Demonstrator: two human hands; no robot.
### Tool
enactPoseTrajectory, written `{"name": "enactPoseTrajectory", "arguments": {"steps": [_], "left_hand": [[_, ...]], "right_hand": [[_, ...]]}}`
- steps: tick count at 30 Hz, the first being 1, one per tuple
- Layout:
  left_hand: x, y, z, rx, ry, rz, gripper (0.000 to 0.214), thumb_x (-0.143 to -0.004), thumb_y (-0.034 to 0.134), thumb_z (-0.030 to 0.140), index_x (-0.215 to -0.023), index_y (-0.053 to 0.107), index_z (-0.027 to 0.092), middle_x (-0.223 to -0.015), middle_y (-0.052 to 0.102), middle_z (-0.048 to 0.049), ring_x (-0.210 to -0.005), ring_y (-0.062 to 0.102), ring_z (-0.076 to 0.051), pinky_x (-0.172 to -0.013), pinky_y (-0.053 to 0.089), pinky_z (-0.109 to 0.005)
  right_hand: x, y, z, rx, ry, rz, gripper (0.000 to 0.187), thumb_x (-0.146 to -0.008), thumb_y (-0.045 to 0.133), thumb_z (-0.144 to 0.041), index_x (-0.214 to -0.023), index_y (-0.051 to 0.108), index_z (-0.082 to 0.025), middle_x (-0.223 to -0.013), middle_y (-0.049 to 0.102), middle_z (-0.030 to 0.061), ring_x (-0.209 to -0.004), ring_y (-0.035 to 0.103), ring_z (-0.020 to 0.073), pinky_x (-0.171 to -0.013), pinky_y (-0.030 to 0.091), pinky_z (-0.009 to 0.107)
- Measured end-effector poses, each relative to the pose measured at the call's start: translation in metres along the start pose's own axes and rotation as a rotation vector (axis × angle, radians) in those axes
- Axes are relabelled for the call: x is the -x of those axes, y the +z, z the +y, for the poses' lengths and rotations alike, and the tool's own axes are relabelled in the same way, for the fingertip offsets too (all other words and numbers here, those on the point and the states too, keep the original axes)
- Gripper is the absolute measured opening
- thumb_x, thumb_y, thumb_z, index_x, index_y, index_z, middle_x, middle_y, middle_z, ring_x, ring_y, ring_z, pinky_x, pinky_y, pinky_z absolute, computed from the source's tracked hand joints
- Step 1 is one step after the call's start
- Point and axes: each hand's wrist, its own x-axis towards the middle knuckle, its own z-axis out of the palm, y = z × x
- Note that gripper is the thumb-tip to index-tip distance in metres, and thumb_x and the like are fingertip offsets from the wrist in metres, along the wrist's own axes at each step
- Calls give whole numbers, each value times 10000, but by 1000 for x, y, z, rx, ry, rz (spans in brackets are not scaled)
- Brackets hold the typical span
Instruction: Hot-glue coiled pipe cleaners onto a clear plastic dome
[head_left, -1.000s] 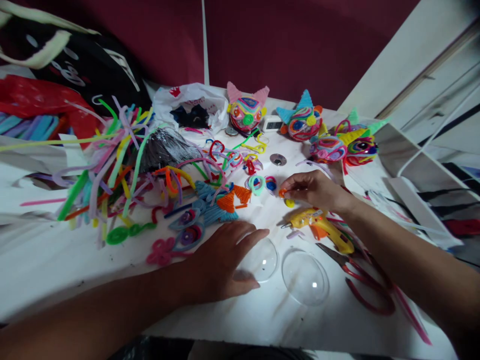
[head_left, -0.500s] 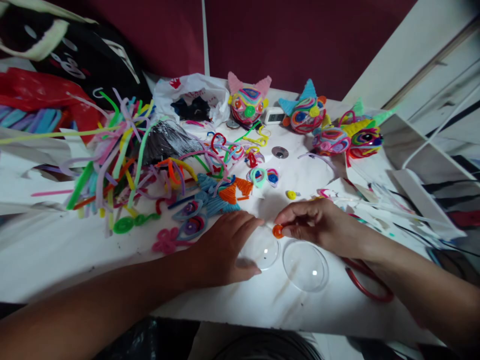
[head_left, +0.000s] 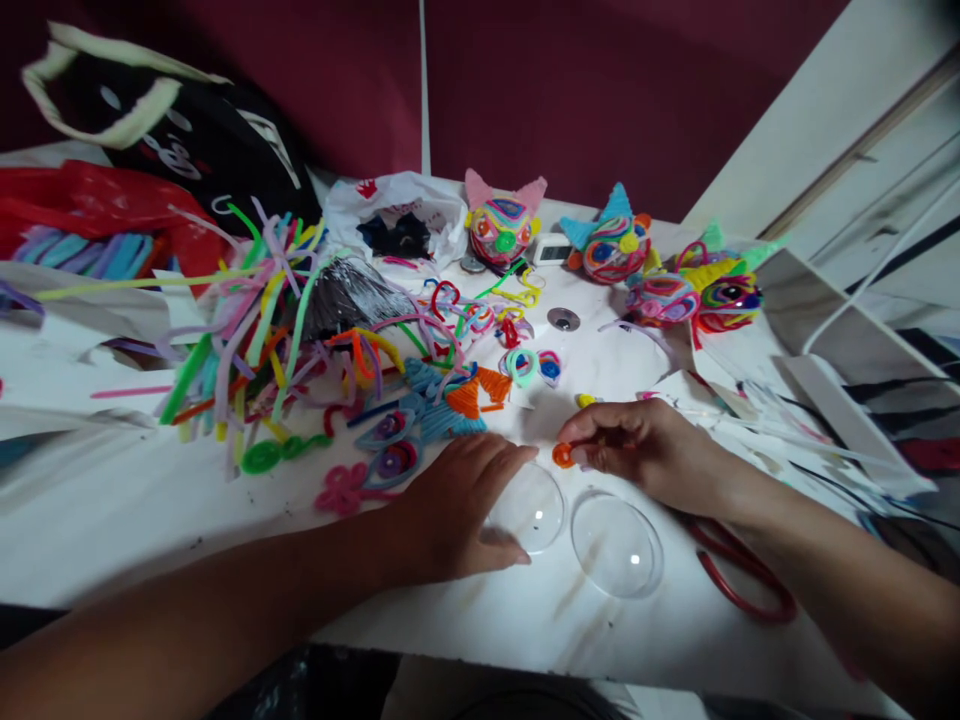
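My right hand pinches a small orange pipe-cleaner coil just above the white table. Flat on a clear plastic half-dome lies my left hand, fingers stretched and curving over its left rim. A second clear half-dome sits to its right, below my right hand. Between the two hands' fingertips is only a small gap. A small yellow coil lies just beyond my right hand.
A heap of coloured pipe cleaners fills the left. Blue and orange woven pieces lie ahead of my left hand. Finished colourful balls with ears line the back. Red-handled scissors lie under my right forearm. A black bag is back left.
My right hand picked the orange coil up from beyond the glue gun and drew it back toward the half-domes. The left hand stayed on its dome.
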Motion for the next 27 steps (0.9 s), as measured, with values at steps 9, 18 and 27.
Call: {"name": "enactPoseTrajectory", "arguments": {"steps": [9, 18, 27], "left_hand": [[2, -1, 0, -14, 39, 30, 905, -686, 766, 514, -1374, 306, 146, -1283, 505, -174, -1183, 474, -325, -1002, 398, -497], [4, -5, 1, 20, 63, 52, 825, -756, 688, 537, -1378, 302, 156, -1288, 485, -175, -1182, 470, -307, -997, 402, -472], [6, -2, -2, 55, 68, 58, 644, -893, 501, 526, -1405, 270, 212, -1302, 462, -157, -1198, 452, -292, -1000, 397, -465]], "right_hand": [[-52, -36, 32, 176, 3, 129, 155, -736, 631, -310, -848, 698, -227, -777, 712, 18, -699, 638, 186, -636, 503, 303], [-78, -50, 55, 256, 31, 113, 119, -683, 619, -271, -765, 702, -250, -756, 739, -8, -702, 676, 183, -636, 522, 277], [-84, -62, 56, 472, 32, 93, 103, -792, 636, -241, -858, 708, -209, -781, 723, 7, -700, 650, 141, -695, 521, 296]]}}
